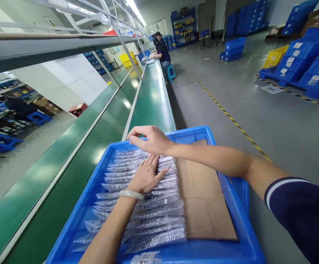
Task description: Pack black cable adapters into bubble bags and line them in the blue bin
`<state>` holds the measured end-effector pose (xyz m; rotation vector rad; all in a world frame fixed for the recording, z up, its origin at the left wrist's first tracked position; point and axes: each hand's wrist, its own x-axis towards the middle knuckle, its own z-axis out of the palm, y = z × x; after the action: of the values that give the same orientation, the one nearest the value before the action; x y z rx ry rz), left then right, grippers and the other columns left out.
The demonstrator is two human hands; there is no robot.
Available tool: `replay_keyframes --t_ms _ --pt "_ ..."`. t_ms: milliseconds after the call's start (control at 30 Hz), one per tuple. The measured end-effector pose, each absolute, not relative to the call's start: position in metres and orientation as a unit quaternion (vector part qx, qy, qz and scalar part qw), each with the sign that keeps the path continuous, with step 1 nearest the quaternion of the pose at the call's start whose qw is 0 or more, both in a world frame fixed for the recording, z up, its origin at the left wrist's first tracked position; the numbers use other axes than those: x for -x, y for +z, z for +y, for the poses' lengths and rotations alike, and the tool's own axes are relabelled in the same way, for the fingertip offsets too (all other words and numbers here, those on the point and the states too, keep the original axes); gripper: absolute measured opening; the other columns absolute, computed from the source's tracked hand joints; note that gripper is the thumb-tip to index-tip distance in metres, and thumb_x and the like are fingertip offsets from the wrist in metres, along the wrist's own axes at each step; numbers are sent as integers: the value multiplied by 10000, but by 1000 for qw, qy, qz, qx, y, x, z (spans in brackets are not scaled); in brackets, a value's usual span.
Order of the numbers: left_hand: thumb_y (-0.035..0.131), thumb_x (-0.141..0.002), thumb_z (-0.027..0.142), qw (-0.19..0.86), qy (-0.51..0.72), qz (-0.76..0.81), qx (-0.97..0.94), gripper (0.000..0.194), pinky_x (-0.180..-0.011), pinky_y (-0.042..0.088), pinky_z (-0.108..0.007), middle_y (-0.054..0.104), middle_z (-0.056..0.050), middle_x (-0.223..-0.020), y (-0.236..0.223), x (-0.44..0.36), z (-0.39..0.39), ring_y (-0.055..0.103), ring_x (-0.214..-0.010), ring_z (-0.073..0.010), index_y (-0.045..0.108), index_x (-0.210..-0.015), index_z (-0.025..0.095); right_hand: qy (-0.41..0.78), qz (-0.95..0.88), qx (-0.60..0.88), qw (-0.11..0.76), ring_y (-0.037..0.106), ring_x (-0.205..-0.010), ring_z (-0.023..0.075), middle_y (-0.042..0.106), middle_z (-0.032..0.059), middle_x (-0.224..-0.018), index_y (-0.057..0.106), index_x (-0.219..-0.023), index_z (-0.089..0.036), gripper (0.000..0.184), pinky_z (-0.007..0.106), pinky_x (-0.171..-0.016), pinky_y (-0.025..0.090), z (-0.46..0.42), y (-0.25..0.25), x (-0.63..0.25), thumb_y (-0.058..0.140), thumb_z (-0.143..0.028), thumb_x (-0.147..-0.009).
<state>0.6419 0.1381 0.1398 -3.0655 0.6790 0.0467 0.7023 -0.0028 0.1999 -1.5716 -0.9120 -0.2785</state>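
A blue plastic bin (211,135) stands in front of me, with a row of clear bubble-wrap bags (159,211) overlapping inside it. Flat on the bags rests my left hand (147,174), fingers stretched out, a pale bangle (131,194) around its wrist. My right hand (150,139) is over the bin's far part, its fingers bent and the thumb apart from them; I see nothing in it. To the right of the bags, a creased sheet of brown cardboard (203,198) lies in the bin. What the bags contain cannot be made out.
A green-topped workbench (152,95) runs away ahead, with a metal shelf frame (52,51) on the left. Two people (162,51) are at its far end, near a blue stool (171,73). Stacked blue crates (299,62) stand on the right, beyond yellow-black floor tape (231,119).
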Motion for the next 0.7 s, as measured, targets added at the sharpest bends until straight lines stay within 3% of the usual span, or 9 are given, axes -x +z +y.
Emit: replay_keyframes --t_ms 100,200,400,533,700 --pt "307 -931 598 -9 -28 220 975 675 -1087 313 -496 413 -192 -1421 144 -644 140 333 -1355 -308 376 -1367 87 -85 -407 764 493 603 -950 157 675 66 -1024 632 -995 -136 224 293 -864 421 3 188 -713 500 -288 -896" --pt "428 -922 521 38 -83 155 984 628 -1112 271 -506 394 -222 -1428 158 -630 142 292 -1375 -335 416 -1334 48 -82 -411 826 378 524 -1176 214 587 152 -1245 563 -1200 -101 347 373 -1027 357 10 167 -716 419 -305 -959" --pt "464 -929 441 73 -271 -13 960 488 -1138 250 -467 419 -154 -1428 195 -514 172 272 -1390 -291 492 -1271 94 8 -396 904 162 202 -1415 346 211 185 -1536 318 -1460 -126 632 521 -1127 194 18 124 -714 326 -513 -960" --pt "434 -918 460 112 -251 -137 952 477 -1100 323 -476 479 -176 -1360 181 -373 215 338 -1350 -313 525 -1227 107 2 -391 908 149 194 -1417 344 202 223 -1527 230 -1495 -117 669 518 -1116 198 19 127 -717 270 -528 -968" --pt "433 -816 288 185 -86 -223 953 423 -990 386 -592 492 -247 -1318 124 -199 264 409 -1274 -423 556 -1175 99 -60 -456 870 178 349 -1345 280 410 223 -1422 405 -1406 -100 551 418 -1068 286 9 152 -698 319 -442 -983"
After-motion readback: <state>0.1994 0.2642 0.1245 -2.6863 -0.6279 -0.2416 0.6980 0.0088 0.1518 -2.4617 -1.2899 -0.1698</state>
